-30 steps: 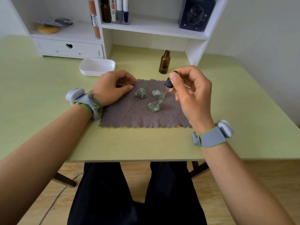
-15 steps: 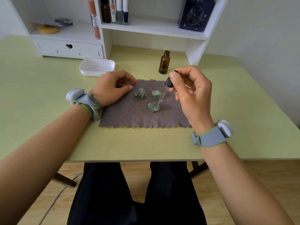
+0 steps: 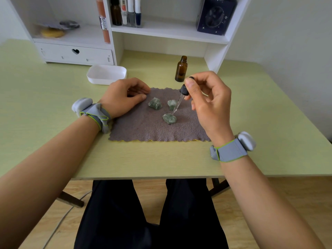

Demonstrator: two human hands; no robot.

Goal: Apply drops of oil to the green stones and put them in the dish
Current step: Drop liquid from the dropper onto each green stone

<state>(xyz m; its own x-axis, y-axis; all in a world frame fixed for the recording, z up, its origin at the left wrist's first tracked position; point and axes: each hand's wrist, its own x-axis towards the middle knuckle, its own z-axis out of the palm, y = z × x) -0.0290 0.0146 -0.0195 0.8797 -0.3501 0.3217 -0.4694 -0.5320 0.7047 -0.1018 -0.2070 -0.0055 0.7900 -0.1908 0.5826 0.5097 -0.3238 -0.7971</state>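
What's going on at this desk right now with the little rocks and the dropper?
A person is oiling green stones on a grey cloth. The right hand holds a dropper with its tip at the nearest stone. The left hand rests on the cloth's edge, holding nothing. Two more stones lie behind. The white dish holds no stones yet, and the amber bottle stands open.

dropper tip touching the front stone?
Cannot tell. Head view: dropper tip ends at the front stone's top edge; no gap or contact plainly visible.
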